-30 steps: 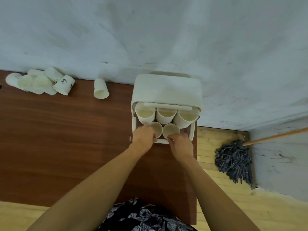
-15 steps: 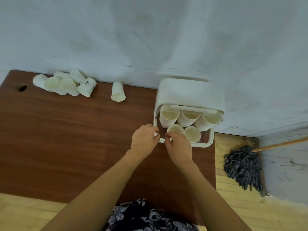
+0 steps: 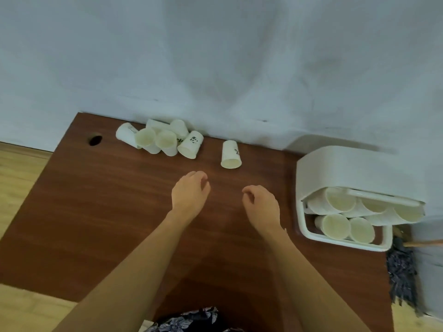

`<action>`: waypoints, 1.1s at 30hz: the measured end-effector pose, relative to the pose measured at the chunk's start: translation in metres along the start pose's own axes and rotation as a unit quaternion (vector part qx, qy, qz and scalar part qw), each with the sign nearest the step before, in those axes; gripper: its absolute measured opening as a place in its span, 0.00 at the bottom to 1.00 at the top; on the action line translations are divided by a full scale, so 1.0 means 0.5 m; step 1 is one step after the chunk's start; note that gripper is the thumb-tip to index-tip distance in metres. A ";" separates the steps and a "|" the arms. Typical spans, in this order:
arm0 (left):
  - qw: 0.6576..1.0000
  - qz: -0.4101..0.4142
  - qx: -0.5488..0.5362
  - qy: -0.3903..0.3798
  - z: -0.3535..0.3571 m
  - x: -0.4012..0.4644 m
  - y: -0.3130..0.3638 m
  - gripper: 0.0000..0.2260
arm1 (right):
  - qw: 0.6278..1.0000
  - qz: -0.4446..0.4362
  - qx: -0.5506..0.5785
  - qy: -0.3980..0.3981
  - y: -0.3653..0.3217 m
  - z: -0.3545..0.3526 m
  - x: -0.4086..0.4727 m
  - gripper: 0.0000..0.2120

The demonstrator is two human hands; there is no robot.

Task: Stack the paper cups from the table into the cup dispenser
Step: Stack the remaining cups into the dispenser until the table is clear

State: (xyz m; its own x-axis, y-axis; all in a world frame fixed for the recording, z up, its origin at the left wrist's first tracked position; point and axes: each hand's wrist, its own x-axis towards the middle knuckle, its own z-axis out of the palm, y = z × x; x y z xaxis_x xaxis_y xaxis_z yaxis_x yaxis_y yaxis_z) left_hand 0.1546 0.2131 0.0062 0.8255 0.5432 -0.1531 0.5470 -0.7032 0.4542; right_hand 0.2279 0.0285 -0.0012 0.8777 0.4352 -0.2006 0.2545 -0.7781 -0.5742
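Note:
A white cup dispenser point(image 3: 354, 168) stands at the table's right end, open at the front, with several paper cups point(image 3: 335, 226) lying on their sides inside it. A single paper cup point(image 3: 230, 154) lies on its side near the wall. A heap of several paper cups point(image 3: 163, 140) lies further left against the wall. My left hand point(image 3: 190, 191) hovers over the table below the single cup, empty, fingers loosely curled. My right hand point(image 3: 261, 203) hangs left of the dispenser, also empty with fingers apart.
The brown wooden table point(image 3: 96, 212) has a cable hole point(image 3: 95, 140) at its far left corner. A grey wall runs along its far edge. A dark mop head point(image 3: 402, 279) lies on the wooden floor beyond the table's right edge.
Both hands have drawn back from the dispenser's front and moved left over the table. The view has swung left, so the dispenser now sits at the right.

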 end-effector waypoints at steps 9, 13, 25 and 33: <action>0.999 -0.036 0.005 -0.005 -0.041 0.148 -0.142 0.09 | 0.994 0.103 0.039 -0.001 -0.096 0.106 0.127 0.11; 0.998 -0.059 0.020 -0.009 -0.038 0.215 -0.175 0.16 | 0.958 0.242 0.154 0.002 -0.108 0.144 0.189 0.13; 0.997 -0.071 0.009 -0.029 0.011 0.287 -0.222 0.07 | 0.817 0.429 0.370 0.108 -0.098 0.193 0.312 0.10; 0.997 -0.024 -0.077 0.016 -0.022 0.212 -0.190 0.08 | 0.872 0.355 0.309 0.136 -0.111 0.144 0.252 0.06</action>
State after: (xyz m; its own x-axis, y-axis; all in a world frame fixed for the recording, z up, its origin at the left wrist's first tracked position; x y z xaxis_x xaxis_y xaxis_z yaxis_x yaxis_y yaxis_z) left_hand 0.1888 0.3426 -0.0435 0.7923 0.5911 -0.1510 0.5566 -0.5989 0.5758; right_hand 0.2950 0.1589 -0.0519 0.8101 -0.2457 -0.5324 -0.5858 -0.3793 -0.7162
